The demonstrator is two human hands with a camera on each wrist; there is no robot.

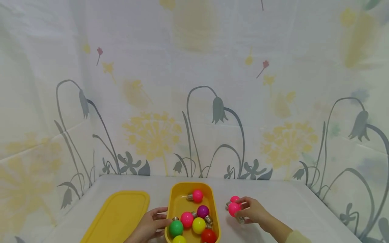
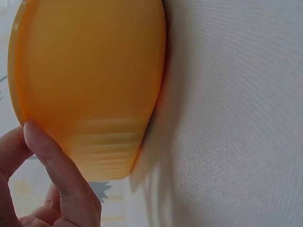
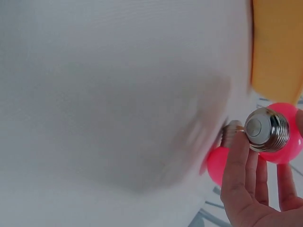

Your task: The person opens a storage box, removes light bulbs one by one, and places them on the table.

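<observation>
Right of the yellow tub [image 1: 176,206], the right hand [image 1: 253,211] grasps a pink bulb [image 1: 234,209] between curled fingers, its metal screw base [image 3: 265,128] facing the wrist camera. A second pink bulb [image 1: 234,199] sits just behind it, seemingly resting on the white table [image 1: 288,202], though the blur makes contact hard to judge. The left hand [image 1: 150,224] rests relaxed fingers against the tub's left wall. Setting the held bulb down gently, with its base turned sideways, should keep it from rolling.

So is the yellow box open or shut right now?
Open: the yellow box shows bulbs inside, and its lid lies flat on the table beside it.
</observation>
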